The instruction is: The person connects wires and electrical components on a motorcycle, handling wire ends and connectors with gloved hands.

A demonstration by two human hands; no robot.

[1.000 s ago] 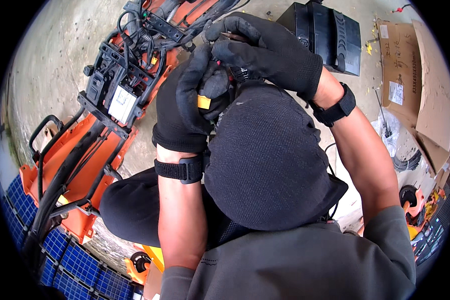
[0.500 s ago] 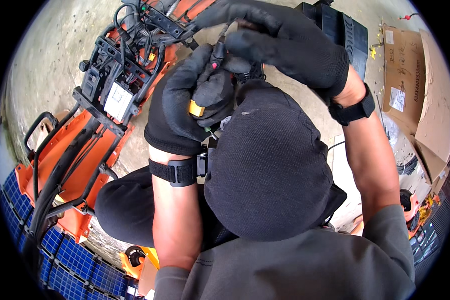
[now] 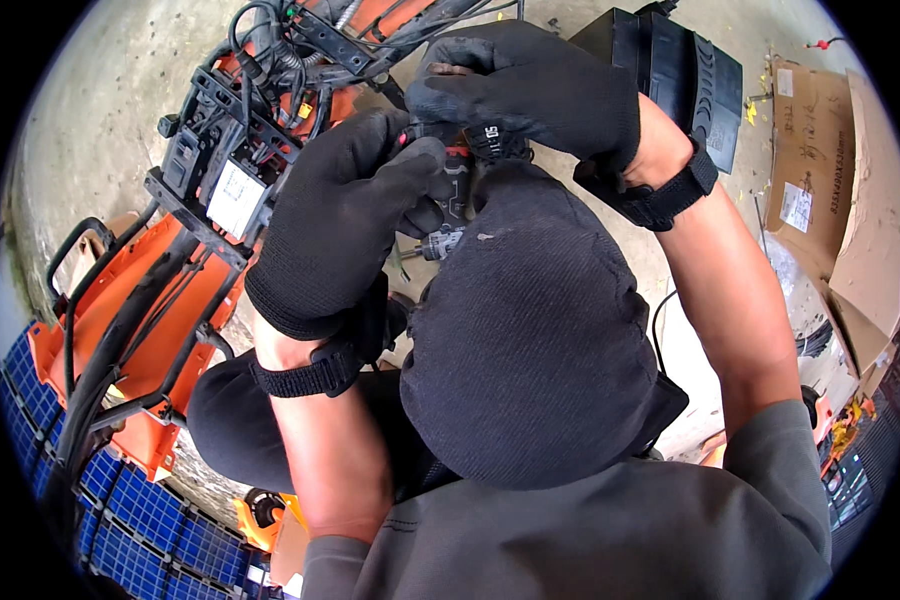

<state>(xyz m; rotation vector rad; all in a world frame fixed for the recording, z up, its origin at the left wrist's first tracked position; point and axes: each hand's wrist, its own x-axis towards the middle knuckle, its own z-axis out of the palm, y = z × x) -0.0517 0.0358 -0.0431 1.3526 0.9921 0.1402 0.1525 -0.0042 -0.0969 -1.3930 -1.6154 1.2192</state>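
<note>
My left hand, in a black glove, is closed with its thumb and fingers on a small black cable connector that has a pink mark. My right hand, gloved the same way, curls its fingers close against the left fingertips. It appears to grip the connector's other end, which the glove mostly covers. Under the hands lies a red and black power drill with a grey metal front, partly hidden by my dark-clothed knee.
An orange vehicle frame with black tubes and wiring stands at the left. Far right of the hands is a black case. A cardboard box stands at the right edge. Blue grid panels lie at lower left.
Both hands have shifted left, and the right has come in against the left fingertips. The left hand has turned; the yellow piece seen in it no longer shows. The drill has come into view.
</note>
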